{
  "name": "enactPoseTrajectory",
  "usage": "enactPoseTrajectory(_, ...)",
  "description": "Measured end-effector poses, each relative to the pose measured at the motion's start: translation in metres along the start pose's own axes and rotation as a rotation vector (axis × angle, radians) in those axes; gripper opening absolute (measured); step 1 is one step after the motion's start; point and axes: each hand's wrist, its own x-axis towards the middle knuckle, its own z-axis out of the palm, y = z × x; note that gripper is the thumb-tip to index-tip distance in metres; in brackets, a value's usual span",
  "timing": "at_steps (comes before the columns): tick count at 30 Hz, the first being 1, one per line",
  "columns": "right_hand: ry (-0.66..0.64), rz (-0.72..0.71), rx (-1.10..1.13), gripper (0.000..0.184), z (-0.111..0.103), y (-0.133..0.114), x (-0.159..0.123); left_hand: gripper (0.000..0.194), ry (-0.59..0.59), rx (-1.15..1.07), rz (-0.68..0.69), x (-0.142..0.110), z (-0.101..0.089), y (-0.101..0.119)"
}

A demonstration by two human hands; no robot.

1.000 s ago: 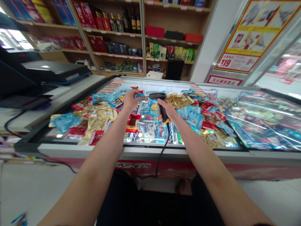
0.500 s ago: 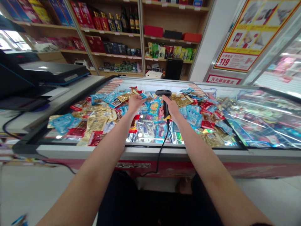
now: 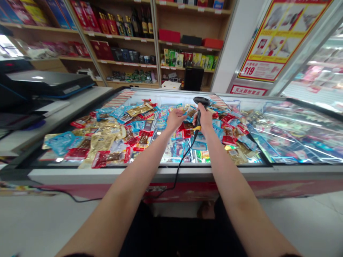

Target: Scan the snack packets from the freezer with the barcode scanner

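Note:
My right hand [image 3: 205, 117] is wrapped round the handle of a black and yellow barcode scanner [image 3: 201, 101], its head up and its cord hanging over the front edge. Left of it, my left hand [image 3: 176, 119] has its fingers closed at the edge of a small blue and brown snack packet [image 3: 191, 111], just beside the scanner. A red packet [image 3: 187, 132] shows below, between the two hands. Both hands are over the glass top of a chest freezer [image 3: 88, 175]. Gold, blue and red snack packets [image 3: 107, 130] lie heaped on the left, with more packets [image 3: 232, 128] on the right.
A flat black device [image 3: 50, 82] stands on the white counter [image 3: 88, 103] at left. Shelves [image 3: 128, 64] with bottles, boxes and bags rise behind the freezer. At right is a yellow and red poster [image 3: 278, 46]. A black cable [image 3: 72, 196] hangs at the lower left.
My left hand has moved right, away from the left heap, with the small packet at its fingertips. The scanner in my right hand has shifted right and tilted. The view has turned slightly.

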Motion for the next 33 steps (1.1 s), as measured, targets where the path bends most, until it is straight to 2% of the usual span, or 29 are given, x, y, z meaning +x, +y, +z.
enactPoseTrajectory(4, 0.055, 0.002, 0.049, 0.041, -0.004, -0.004, 0.004, 0.015, -0.066, 0.346, 0.131, -0.007, 0.003, -0.003)
enactPoseTrajectory(7, 0.055, 0.016, 0.076, 0.039, -0.004, -0.002, 0.005, 0.012, -0.123, 0.42, 0.17, -0.01, 0.001, -0.005)
enactPoseTrajectory(13, -0.009, 0.045, 0.049, 0.036, 0.002, 0.003, 0.001, 0.016, -0.132, 0.467, 0.215, -0.005, -0.014, -0.003)
enactPoseTrajectory(16, -0.066, 0.059, 0.035, 0.036, 0.007, 0.005, -0.005, 0.017, -0.066, 0.519, 0.201, 0.006, -0.036, -0.004)
enactPoseTrajectory(20, -0.159, 0.079, -0.012, 0.035, 0.019, 0.011, -0.014, 0.025, 0.074, 0.661, 0.148, 0.024, -0.08, -0.005)
enactPoseTrajectory(26, -0.317, 0.111, -0.123, 0.036, 0.045, 0.029, -0.024, 0.041, 0.297, 0.896, -0.05, 0.035, -0.147, -0.004)
enactPoseTrajectory(30, -0.399, 0.163, -0.183, 0.035, 0.064, 0.035, -0.033, 0.054, 0.379, 0.915, -0.102, 0.032, -0.171, -0.007)
enactPoseTrajectory(33, -0.458, 0.199, -0.196, 0.036, 0.074, 0.037, -0.043, 0.065, 0.352, 0.917, -0.145, 0.033, -0.177, -0.013)
